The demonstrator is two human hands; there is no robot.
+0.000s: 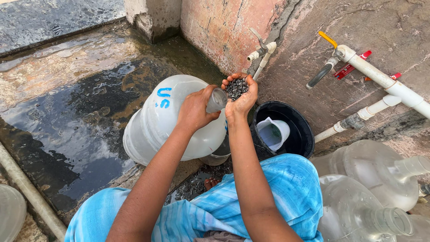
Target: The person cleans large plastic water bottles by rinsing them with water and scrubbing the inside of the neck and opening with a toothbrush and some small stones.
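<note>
Wet floor (67, 116), blue-lettered clear jug (152, 125)

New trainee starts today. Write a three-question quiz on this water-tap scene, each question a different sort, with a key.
1. True or false: the right hand is cupped around a heap of small dark gravel.
2. What does the left hand grip? A) a tap handle B) the neck of the big clear water jar C) the white jug
3. Fill in: the white jug sits inside a black ____.

Key
1. True.
2. B; the jar lies tilted, its mouth beside the gravel.
3. bucket, under the wall taps.
</note>
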